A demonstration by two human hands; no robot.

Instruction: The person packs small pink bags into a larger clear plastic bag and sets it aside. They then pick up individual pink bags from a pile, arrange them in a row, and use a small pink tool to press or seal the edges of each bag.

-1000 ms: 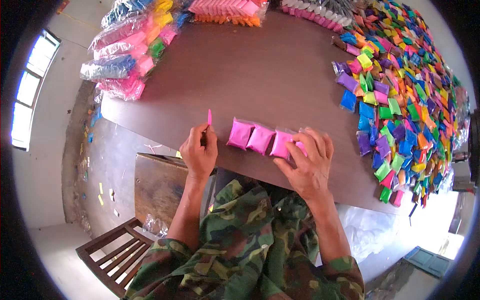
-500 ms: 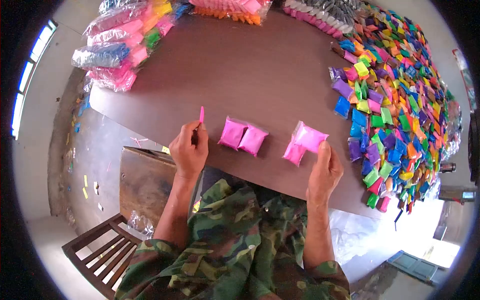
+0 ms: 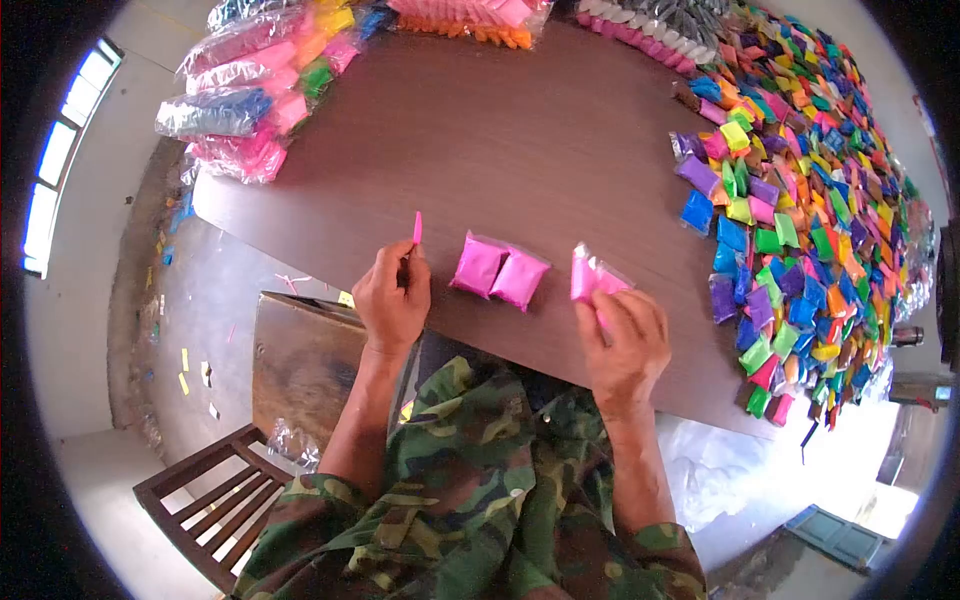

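Observation:
My left hand [image 3: 394,290] is closed in a pinch round a thin pink stick-like piece [image 3: 418,227] that points up from the fingertips. On the brown table [image 3: 480,140], right of that hand, two pink packets [image 3: 479,266] lie side by side in clear wrap. Farther right, my right hand [image 3: 628,335] has its thumb and fingers round more pink packets [image 3: 584,275] in clear film. The fingers partly cover these packets, and their lower part is hidden.
A big heap of small coloured packets [image 3: 790,240] covers the table's right side. Clear bags of packets lie at the back left [image 3: 230,110], back middle [image 3: 470,15] and back right [image 3: 650,35]. A slatted wooden chair [image 3: 215,500] stands at lower left.
My right hand has moved slightly left, its fingers now curled over the pink packets, which look turned and more upright. The left hand still holds the pink piece; the whole view has shifted a little.

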